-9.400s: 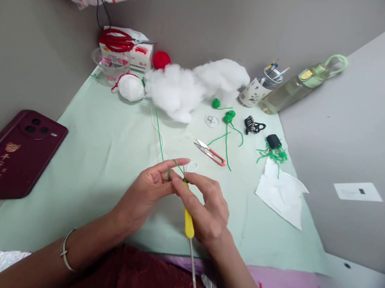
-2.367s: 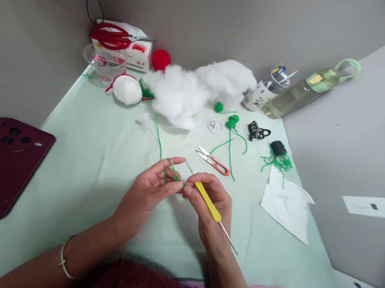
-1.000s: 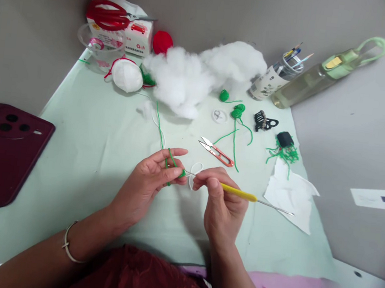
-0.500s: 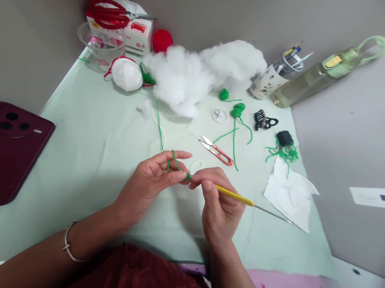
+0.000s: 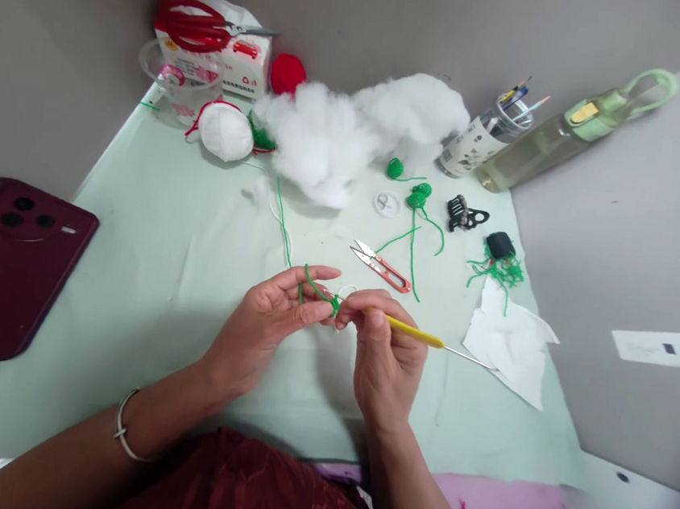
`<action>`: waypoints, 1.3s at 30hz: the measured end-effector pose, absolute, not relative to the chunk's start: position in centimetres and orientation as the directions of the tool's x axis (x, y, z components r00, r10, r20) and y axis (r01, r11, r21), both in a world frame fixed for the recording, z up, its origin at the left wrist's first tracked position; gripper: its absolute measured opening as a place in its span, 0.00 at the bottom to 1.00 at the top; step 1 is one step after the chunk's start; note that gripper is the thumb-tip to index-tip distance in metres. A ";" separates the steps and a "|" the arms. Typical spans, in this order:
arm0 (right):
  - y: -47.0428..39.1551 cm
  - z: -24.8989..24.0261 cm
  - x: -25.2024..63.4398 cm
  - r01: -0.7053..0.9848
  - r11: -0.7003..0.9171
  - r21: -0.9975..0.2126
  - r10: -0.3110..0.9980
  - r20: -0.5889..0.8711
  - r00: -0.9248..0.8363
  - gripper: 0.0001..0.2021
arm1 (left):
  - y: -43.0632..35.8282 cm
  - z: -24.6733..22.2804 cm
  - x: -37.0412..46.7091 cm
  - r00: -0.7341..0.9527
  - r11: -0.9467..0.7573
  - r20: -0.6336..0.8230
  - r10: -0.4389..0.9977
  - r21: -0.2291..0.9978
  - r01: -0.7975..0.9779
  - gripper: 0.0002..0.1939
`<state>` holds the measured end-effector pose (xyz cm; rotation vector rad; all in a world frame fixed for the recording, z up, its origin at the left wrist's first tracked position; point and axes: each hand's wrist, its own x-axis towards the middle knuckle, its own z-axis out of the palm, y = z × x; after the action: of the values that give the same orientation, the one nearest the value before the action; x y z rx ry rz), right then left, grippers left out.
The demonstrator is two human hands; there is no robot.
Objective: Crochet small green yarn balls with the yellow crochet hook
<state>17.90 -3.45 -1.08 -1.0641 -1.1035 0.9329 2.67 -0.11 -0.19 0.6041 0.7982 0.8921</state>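
**Slim yellow-handled metal hook (image 5: 414,330) at small green yarn piece (image 5: 335,307)**

Head view: the left hand (image 5: 264,315), partly open, pinches the yarn piece at its thumb tip, a thin green strand (image 5: 314,288) looped over its raised index finger. The right hand (image 5: 390,357) is closed around the hook, fingertips just beside the piece. Both are above the pale-green table covering (image 5: 146,299), near spread orange-handled snips (image 5: 390,273).

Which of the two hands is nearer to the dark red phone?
The left hand, to the right of the phone, holding green yarn. The right hand, holding the yellow hook, is farther right.
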 end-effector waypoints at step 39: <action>-3.5 -1.0 17.8 0.144 0.301 -0.943 0.905 0.330 0.268 0.09 | 0.2 0.0 2.5 0.363 0.525 -0.396 0.844 0.748 -0.405 0.11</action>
<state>17.82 -3.53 -1.01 -1.1614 -1.1980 0.7110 2.45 0.16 -0.01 0.5976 0.8583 0.8681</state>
